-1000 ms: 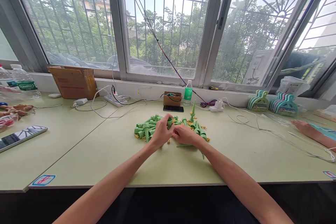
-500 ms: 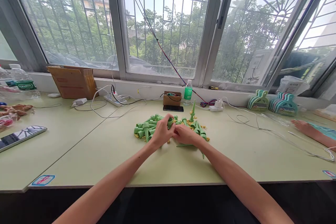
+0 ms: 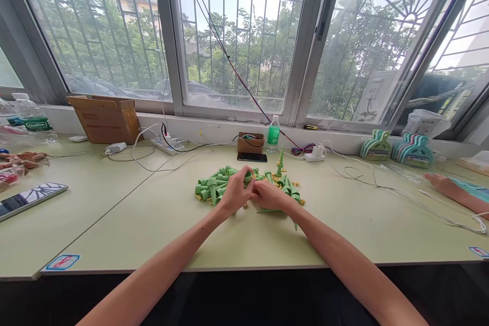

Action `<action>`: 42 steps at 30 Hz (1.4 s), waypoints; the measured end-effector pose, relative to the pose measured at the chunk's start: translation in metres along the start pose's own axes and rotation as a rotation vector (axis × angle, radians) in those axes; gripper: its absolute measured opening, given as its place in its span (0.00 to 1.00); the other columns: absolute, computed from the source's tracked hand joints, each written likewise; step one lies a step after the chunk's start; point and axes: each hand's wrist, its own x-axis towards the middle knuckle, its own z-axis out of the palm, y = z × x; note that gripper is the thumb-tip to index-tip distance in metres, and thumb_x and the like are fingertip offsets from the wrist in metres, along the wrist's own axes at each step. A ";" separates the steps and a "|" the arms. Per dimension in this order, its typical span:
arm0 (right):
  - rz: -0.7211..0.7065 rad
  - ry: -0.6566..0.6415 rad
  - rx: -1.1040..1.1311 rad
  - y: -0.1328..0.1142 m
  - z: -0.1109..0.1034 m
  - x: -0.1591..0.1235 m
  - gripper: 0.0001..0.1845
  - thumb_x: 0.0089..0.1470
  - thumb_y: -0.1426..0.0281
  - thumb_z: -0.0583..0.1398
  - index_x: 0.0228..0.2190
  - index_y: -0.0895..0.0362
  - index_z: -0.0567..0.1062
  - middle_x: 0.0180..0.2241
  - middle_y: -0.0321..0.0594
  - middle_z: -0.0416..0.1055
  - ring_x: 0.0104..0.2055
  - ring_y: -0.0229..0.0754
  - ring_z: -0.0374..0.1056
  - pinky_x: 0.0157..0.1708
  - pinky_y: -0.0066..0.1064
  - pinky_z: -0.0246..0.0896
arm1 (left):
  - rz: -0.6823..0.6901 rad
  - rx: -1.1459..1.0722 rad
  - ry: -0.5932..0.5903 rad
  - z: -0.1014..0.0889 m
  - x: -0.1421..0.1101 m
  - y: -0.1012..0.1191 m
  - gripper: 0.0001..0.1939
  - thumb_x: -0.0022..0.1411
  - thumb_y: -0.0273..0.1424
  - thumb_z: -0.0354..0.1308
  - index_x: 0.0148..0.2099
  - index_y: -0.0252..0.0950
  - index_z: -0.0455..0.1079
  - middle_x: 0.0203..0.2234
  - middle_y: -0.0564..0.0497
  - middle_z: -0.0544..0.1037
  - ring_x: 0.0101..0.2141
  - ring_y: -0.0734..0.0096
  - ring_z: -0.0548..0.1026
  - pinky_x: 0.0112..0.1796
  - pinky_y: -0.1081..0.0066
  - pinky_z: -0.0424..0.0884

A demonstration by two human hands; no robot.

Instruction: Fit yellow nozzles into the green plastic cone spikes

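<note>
By left hand (image 3: pixel 236 192), green piece (image 3: pixel 248 177) is clamped at 1 o'clock; right hand (image 3: pixel 268 195) is bunched alongside, grip cannot be told. Green cones (image 3: pixel 212 189) at 9 o'clock are judged undone; upright spike (image 3: pixel 281 158) at 1 o'clock, possibly done.

The person's left forearm (image 3: pixel 168 267) and right forearm (image 3: pixel 336 251) are showing bare and slender; a small dark spot (image 3: pixel 202 227) is marking the left one.

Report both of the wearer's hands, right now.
Left hand: closed, holding a green plastic piece with a round, cup-like end.
Right hand: fingers curled in beside the left; whether they hold anything cannot be told.
</note>
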 end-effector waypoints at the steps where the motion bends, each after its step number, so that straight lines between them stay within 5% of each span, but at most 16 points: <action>1: -0.003 -0.001 0.000 0.000 0.000 0.000 0.12 0.49 0.76 0.52 0.20 0.56 0.53 0.19 0.32 0.57 0.22 0.33 0.49 0.25 0.27 0.45 | 0.000 -0.003 -0.001 0.000 0.000 0.000 0.06 0.62 0.33 0.51 0.41 0.38 0.63 0.23 0.56 0.70 0.22 0.75 0.64 0.28 0.75 0.61; 42: -0.024 -0.019 -0.103 0.001 0.002 0.002 0.11 0.49 0.78 0.53 0.19 0.56 0.57 0.22 0.35 0.62 0.24 0.35 0.52 0.25 0.28 0.46 | 0.024 0.012 -0.064 -0.002 -0.001 0.004 0.06 0.61 0.32 0.50 0.40 0.37 0.65 0.21 0.55 0.70 0.21 0.73 0.66 0.28 0.73 0.63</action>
